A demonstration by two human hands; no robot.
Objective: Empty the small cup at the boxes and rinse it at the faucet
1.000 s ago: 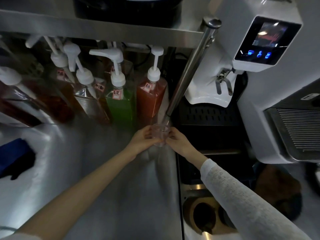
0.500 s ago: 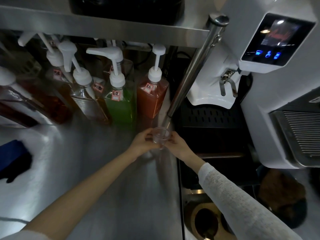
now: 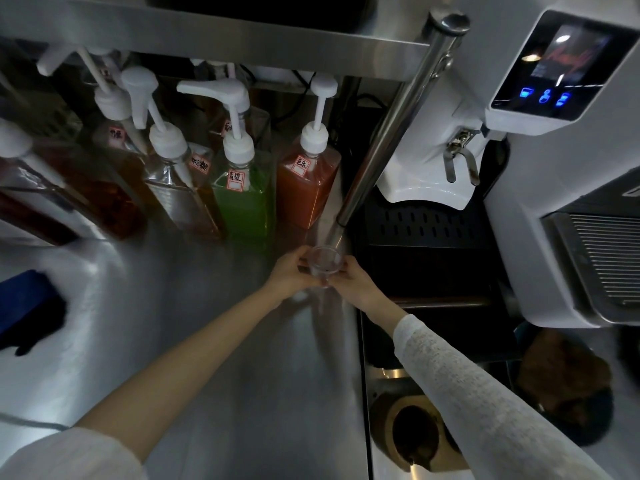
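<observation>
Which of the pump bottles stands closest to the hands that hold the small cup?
The orange-red pump bottle, the rightmost of the row, just behind the small cup. The green bottle and the others stand further left.

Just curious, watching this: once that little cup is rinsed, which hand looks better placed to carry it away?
Probably the left hand. Both hands grip the small clear cup under the faucet, but the left is on the open counter side; the right hand faces the machines.

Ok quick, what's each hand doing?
Left hand: closed on the small clear cup.
Right hand: closed on the same cup, opposite side.
</observation>
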